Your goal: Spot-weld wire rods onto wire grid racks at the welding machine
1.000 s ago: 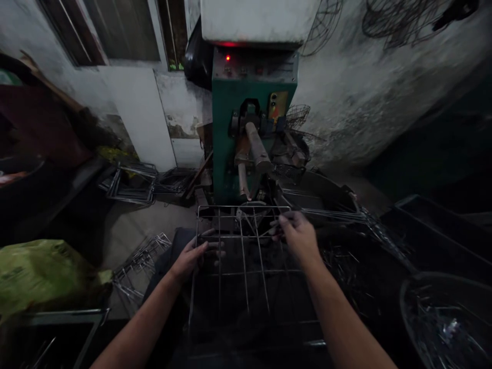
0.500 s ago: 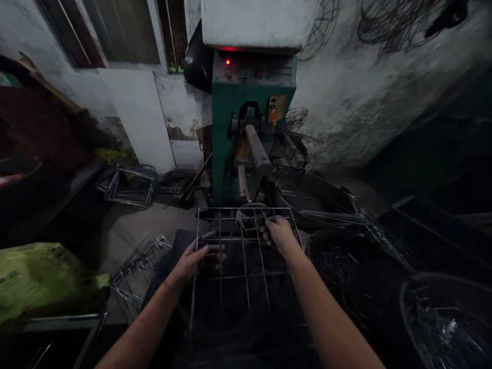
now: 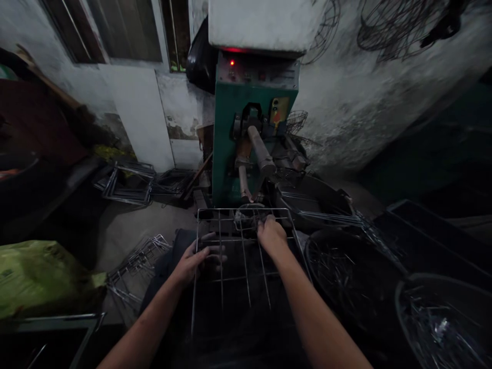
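Note:
A rectangular wire grid rack [image 3: 246,277] lies in front of me, its far edge below the green machine's electrode arms. My left hand [image 3: 200,259] holds the rack's left side wire, thumb in front and fingers stretched behind the grid. My right hand [image 3: 272,236] is over the rack's far right part, fingers pinched together close to the cross wires. What the right fingertips hold is too dark and small to make out. Beyond the hands stands the green machine [image 3: 226,143], with a thick upper arm [image 3: 261,151] and a thinner lower arm [image 3: 245,183].
At right are a dark tub of short metal pieces [image 3: 342,271] and another tub of wire pieces [image 3: 442,323]. Wire frames [image 3: 128,184] lie on the floor at left, near stacked wire racks [image 3: 134,266]. A yellow-green sack [image 3: 46,277] sits at far left.
My right hand has moved slightly left and its fingers have drawn closer together. My left hand keeps its hold, and the rack has barely moved.

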`<state>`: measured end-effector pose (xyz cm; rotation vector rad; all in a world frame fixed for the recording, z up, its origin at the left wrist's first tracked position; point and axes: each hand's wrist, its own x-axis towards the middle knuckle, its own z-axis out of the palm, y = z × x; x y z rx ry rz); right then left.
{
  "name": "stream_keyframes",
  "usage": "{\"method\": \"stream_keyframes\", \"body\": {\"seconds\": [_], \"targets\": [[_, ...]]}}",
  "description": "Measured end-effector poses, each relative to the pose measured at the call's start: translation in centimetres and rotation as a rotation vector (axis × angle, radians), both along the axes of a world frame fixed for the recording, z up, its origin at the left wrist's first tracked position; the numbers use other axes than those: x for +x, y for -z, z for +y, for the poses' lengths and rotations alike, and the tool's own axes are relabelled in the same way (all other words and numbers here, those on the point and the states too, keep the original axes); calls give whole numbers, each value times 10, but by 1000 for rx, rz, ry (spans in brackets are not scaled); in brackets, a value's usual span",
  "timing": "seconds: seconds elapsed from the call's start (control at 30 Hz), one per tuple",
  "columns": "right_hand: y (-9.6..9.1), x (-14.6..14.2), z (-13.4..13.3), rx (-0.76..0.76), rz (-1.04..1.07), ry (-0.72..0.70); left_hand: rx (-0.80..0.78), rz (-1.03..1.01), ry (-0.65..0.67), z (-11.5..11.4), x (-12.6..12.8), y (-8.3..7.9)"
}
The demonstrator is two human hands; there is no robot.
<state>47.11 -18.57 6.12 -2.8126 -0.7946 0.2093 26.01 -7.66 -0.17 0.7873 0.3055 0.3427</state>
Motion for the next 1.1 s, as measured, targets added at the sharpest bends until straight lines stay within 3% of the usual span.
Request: {"method": "stream_keyframes", "body": {"seconds": [0.2, 0.37, 0.53, 0.83, 1.1], "targets": [[0, 10, 0, -55, 11, -222, 0, -18, 11, 2, -5, 3], [10, 10, -2, 42, -41, -186, -7, -37, 1, 1, -8, 6], [18, 9, -4, 137, -47, -242, -16, -47, -24, -1, -9, 7], [19, 6, -3, 86, -79, -203, -5, -23, -46, -2, -10, 7], [15, 6, 0, 106, -59, -176, -36, 11, -157, -7, -1, -7]]}}
